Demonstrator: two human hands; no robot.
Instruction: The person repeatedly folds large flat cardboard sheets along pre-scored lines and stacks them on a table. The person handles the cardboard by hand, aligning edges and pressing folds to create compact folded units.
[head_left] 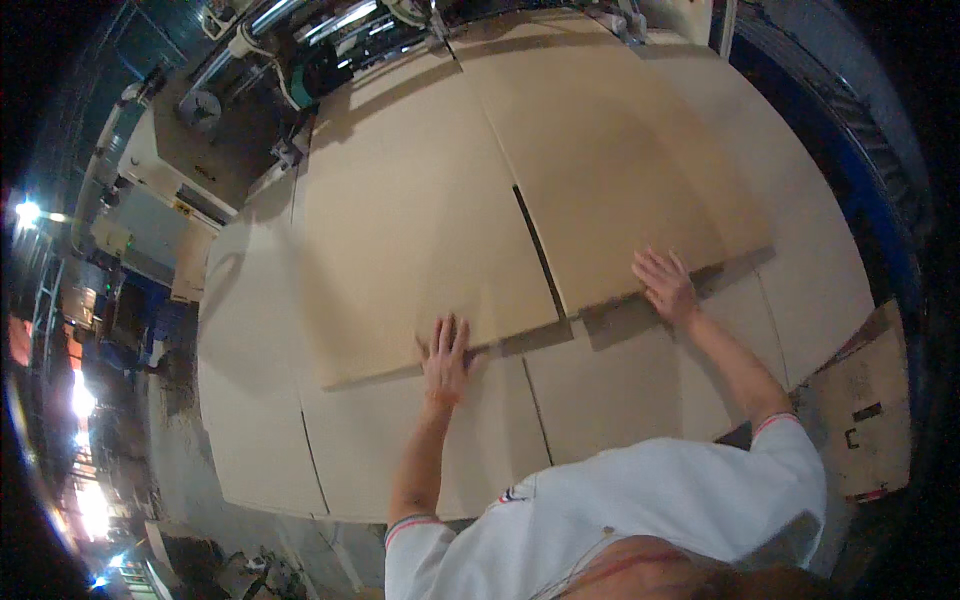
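We viewed the scene as a clock face, with 12 at the top. The tan corrugated cardboard sheet (410,230) lay from the centre up to 12 o'clock, flat over a paler cardboard sheet (440,450) that showed beyond its edges at 3, 6 and 9 o'clock. In the upper sheet we noted 1 narrow dark slot (540,250), just off centre toward 2 o'clock, running up from the near edge.

The left hand (446,362), just off centre at 7 o'clock, was open, its fingers extended over the near edge of the upper sheet. The right hand (666,288), at 3 o'clock, was likewise open, fingers spread over the same edge; we could not tell whether either thumb reached beneath.

At 11 o'clock we saw metal machine rollers (335,22); at 10, a pale machine housing (165,165); near 4, a brown cardboard carton (870,410); at 5, the person's white short-sleeved shirt (640,510).
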